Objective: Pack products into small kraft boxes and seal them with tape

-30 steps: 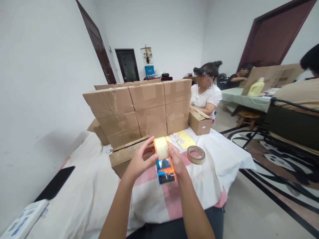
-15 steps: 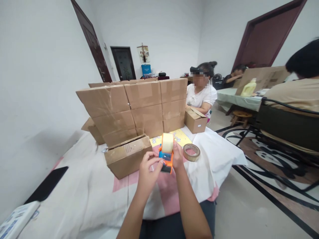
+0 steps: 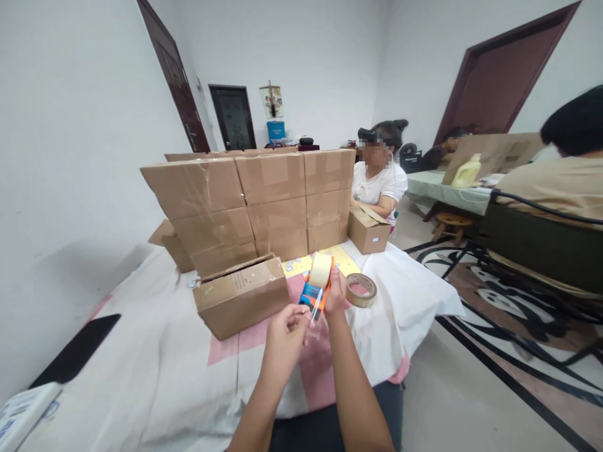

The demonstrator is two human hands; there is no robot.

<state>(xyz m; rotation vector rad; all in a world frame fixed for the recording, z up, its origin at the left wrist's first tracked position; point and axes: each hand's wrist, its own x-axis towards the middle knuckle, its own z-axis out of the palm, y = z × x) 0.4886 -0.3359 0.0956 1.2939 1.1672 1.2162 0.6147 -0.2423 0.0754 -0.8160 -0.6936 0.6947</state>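
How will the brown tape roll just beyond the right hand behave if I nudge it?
The tape roll lies flat, hole up, so it would probably slide rather than roll. Its even ring shape suggests it is fairly stiff. The creased cloth under it may bunch and drag.
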